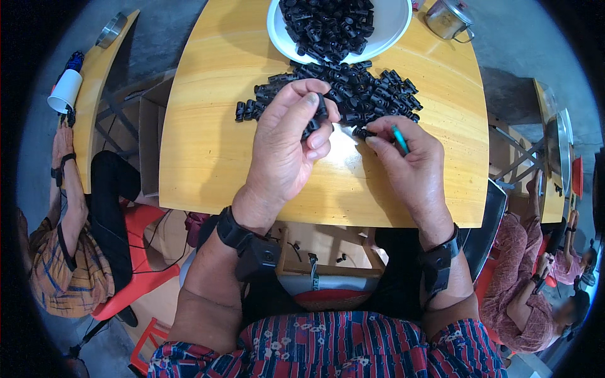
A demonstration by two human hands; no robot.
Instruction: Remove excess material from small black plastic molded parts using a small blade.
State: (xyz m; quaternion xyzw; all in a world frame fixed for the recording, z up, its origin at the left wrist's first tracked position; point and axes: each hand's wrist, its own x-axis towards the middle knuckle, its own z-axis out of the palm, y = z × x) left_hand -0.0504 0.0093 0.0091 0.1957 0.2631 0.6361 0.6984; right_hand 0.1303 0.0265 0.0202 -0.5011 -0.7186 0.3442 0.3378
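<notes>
"The left hand [283, 138] was curled around black parts [320, 108]. And the right hand [413, 157]?"

"Its thumb and forefinger pinched a small black piece [362, 132], a teal stick [399, 138] beside them."

"Where was the piece?"

"Four o'clock from the left hand's parts, nearer the right hand, long axis roughly nine to three."

"Its look?"

"Short, dark, plastic-looking; finer detail was too small to tell."

Over a wooden table [214, 170], the left hand [283, 142] holds black parts [321, 108]; the right hand [413, 157] holds 1 black piece [361, 133] and a green stick [399, 139]. Beyond, a black pile [378, 94] lies beside 1 white bowl [389, 31].
</notes>
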